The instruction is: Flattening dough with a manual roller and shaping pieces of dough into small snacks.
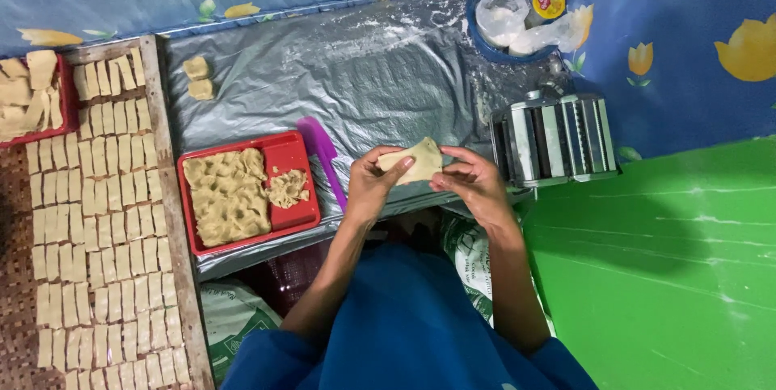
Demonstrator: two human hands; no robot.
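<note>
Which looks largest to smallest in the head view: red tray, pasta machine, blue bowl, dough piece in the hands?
1. Red tray
2. Pasta machine
3. Blue bowl
4. Dough piece, held by left hand and right hand; it sits nearer the camera, yet looks smallest.

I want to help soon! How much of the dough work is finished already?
Lots looks done: rows of cut dough rectangles fill the wooden board on the left. Right now the left hand and right hand hold one flat dough piece beside the metal roller machine. Still left: a red tray of lumpy dough and two small dough lumps on the plastic sheet.
</note>
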